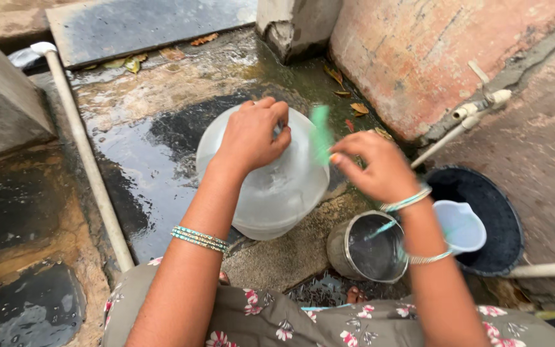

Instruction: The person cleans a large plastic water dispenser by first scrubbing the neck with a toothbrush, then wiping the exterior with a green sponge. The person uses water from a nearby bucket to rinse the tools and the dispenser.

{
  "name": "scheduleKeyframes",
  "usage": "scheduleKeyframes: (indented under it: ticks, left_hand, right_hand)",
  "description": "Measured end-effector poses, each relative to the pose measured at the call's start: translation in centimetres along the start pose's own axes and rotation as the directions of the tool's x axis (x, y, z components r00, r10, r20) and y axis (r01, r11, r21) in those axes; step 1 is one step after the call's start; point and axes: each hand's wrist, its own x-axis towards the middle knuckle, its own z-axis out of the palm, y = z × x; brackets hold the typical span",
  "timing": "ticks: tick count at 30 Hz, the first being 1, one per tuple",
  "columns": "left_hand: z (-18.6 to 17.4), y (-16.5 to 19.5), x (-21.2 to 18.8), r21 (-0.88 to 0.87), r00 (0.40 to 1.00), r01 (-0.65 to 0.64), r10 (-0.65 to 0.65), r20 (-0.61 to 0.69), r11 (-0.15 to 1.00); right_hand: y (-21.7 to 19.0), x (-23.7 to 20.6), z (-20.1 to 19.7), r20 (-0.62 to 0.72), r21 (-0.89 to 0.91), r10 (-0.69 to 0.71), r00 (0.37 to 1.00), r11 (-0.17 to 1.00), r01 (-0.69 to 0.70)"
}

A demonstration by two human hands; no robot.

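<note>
- Water jug (271,186): clear, cloudy white plastic.
- Scrubber (321,133) at the right hand (374,168): pale green, blurred.
- Bangles (199,238) on the left wrist: teal and gold.
- Dress (271,321): olive-grey, pink and white floral print.
- Steel pot (367,247): dull silver.
- Basin (502,218): black; mug (460,225) inside it: pale blue-white.
- Wall (419,58): faded reddish-pink.
- Pipe (88,160): off-white.
- Floor (162,128): wet, dark grey and brown.

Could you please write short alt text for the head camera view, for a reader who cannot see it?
Seen from above, a person's left hand steadies a large clear plastic water jug on wet ground while the right hand moves a blurred green scrubber against it. A steel pot and a black tub holding a white jug stand alongside.
</note>
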Motion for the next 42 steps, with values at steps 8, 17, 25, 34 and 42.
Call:
scheduleKeyframes:
  ticks: [8, 17, 25, 34, 42]
  left_hand:
    - [-1.8, -0.2, -1.1, -0.007, 0.995, 0.103, -0.103, 0.012, 0.995]
    - [-3.8, -2.9, -2.6, 0.064, 0.994, 0.015, -0.008, -0.108, 0.998]
    - [-3.0, -2.3, -2.1, -0.190, 0.997, -0.071, 0.069, -0.018, 0.979]
    - [-3.4, -4.1, -1.7, -0.012, 0.976, 0.189, -0.189, -0.111, 0.982]
    - [-4.1, -3.5, -2.5, -0.081, 0.998, 0.056, -0.054, 0.023, 0.995]
  right_hand:
    - [-12.4, -0.8, 11.2, -0.098, -0.227, -0.092, 0.991, 0.972, 0.068]
    - [-8.3, -1.0, 14.3, -0.117, -0.024, -0.073, 0.990, 0.997, 0.071]
    - [-0.5, 12.6, 11.5, 0.322, 0.057, -0.048, 0.946, 0.998, 0.031]
    - [-11.7, 0.2, 12.8, -0.072, -0.229, -0.106, 0.992, 0.969, 0.088]
    - [-3.1, 2.2, 13.5, -0.153, 0.113, 0.281, 0.947, 0.957, -0.266]
